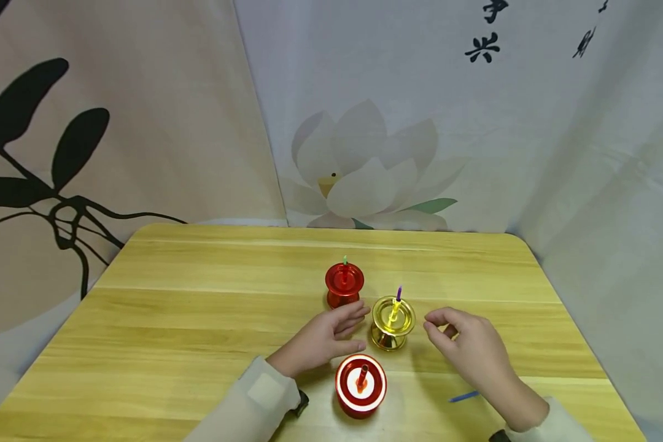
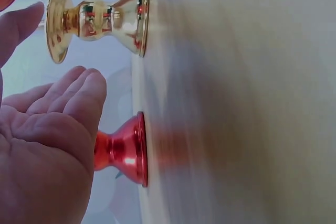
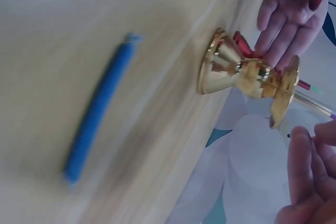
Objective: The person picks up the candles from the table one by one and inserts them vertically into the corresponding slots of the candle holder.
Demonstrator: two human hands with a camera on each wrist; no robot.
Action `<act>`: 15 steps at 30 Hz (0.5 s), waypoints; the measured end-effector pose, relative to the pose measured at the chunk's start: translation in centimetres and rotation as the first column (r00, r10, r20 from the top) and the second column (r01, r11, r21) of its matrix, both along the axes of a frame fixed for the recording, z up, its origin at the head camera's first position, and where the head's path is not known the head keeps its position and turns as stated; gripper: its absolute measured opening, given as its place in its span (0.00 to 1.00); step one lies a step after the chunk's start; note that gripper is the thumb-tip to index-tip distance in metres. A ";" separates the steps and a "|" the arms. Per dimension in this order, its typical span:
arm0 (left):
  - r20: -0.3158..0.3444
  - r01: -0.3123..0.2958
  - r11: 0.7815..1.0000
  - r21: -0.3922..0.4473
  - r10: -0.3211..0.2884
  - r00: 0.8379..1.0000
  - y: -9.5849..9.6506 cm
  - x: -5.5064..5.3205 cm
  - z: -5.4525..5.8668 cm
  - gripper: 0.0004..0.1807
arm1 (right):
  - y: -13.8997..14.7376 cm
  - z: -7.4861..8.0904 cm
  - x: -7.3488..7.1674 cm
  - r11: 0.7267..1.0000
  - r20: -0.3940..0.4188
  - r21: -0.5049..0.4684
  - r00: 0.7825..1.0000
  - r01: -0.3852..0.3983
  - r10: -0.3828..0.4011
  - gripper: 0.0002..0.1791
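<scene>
A gold candlestick [image 1: 389, 341] stands upright between the two hands, a purple-tipped candle [image 1: 399, 293] rising from its socket. My left hand [image 1: 337, 331] reaches in from the left, fingers extended beside the gold stem and holding nothing. To the right of the gold dish hovers my right hand [image 1: 469, 344], its fingers loosely bent and nothing visible between them. Behind the left fingers stands a red candlestick [image 1: 342, 299] bearing a green-tipped candle [image 1: 345, 260]. Nearer the front is another red candlestick [image 1: 359, 410], with only an upright post showing in its dish.
A blue candle [image 3: 100, 111] lies on the wooden table [image 1: 199, 319], below the right hand and partly hidden by the right forearm in the head view. Printed curtains [image 1: 160, 123] hang behind the table and along its right side.
</scene>
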State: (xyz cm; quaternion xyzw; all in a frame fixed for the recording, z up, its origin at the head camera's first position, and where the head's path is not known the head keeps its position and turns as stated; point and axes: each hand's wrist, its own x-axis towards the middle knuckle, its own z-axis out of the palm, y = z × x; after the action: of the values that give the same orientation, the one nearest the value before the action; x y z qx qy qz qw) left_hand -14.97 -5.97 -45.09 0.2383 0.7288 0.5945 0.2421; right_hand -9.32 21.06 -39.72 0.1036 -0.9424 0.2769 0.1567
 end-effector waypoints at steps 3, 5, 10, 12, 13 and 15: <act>-0.007 0.001 1.000 -0.015 -0.001 1.000 -0.5 0.4 0.2 0.41 | 0.6 -0.4 0.3 1.000 0.058 0.024 0.998 0.014 -0.016 0.03; -0.010 0.005 1.000 -0.025 -0.005 1.000 -0.8 0.6 0.3 0.40 | 0.9 -0.6 0.6 0.999 0.090 0.046 0.996 0.015 -0.019 0.02; -0.006 0.018 0.999 -0.028 -0.018 1.000 -1.7 1.2 0.3 0.39 | 1.9 -1.1 1.4 0.994 0.198 0.112 0.980 0.005 -0.027 0.03; -0.001 0.022 1.000 -0.023 -0.022 1.000 -1.9 1.4 0.2 0.39 | 2.3 -1.4 1.7 0.991 0.253 0.136 0.967 -0.009 -0.026 0.03; 0.000 0.024 0.999 -0.021 -0.024 1.000 -2.0 1.5 0.2 0.38 | 2.5 -1.5 1.9 0.989 0.276 0.146 0.961 -0.017 -0.025 0.04; 0.005 0.028 0.999 -0.022 -0.028 1.000 -2.2 1.7 0.2 0.38 | 2.9 -1.9 2.2 0.987 0.314 0.161 0.949 -0.029 -0.023 0.04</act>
State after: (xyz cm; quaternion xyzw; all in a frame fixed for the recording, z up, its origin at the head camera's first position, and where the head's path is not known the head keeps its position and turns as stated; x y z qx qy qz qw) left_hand -13.26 -8.17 -44.89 0.2446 0.7314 0.5835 0.2546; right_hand -7.15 23.92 -41.62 0.0721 -0.9746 0.2120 -0.0050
